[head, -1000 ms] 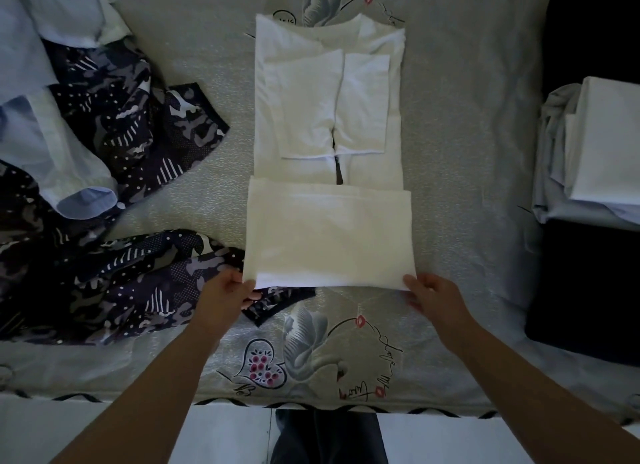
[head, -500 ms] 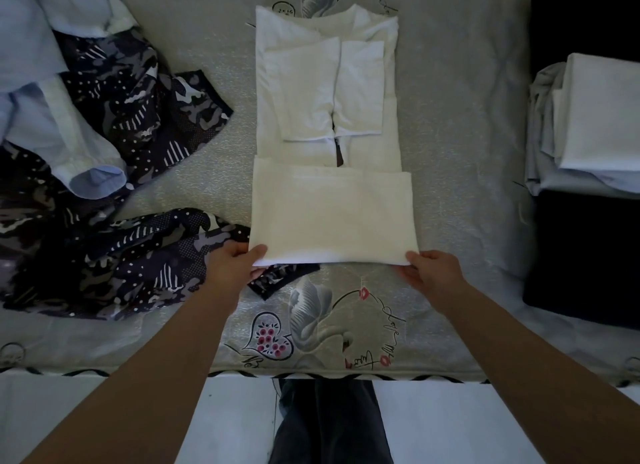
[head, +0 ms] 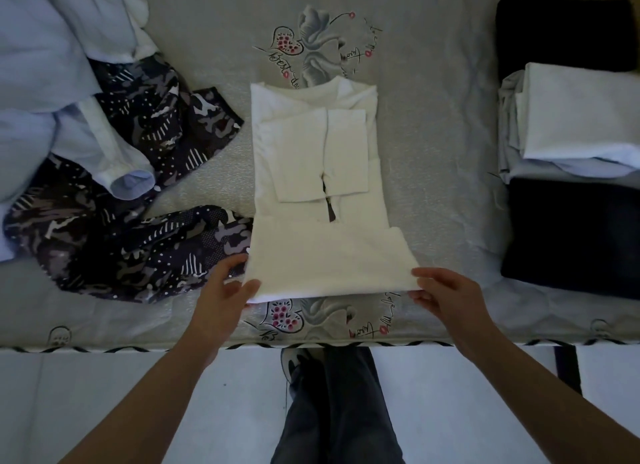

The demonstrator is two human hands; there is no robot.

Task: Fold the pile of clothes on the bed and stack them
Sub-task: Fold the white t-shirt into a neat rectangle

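Folded shirt [head: 313, 186] at bed [head: 440, 124] centre, near edge lifted. Left hand [head: 221, 292] at its near-left corner, right hand [head: 446, 295] at near-right. Unfolded pile [head: 104, 172] left of shirt; folded stack [head: 571, 145] right, well apart.
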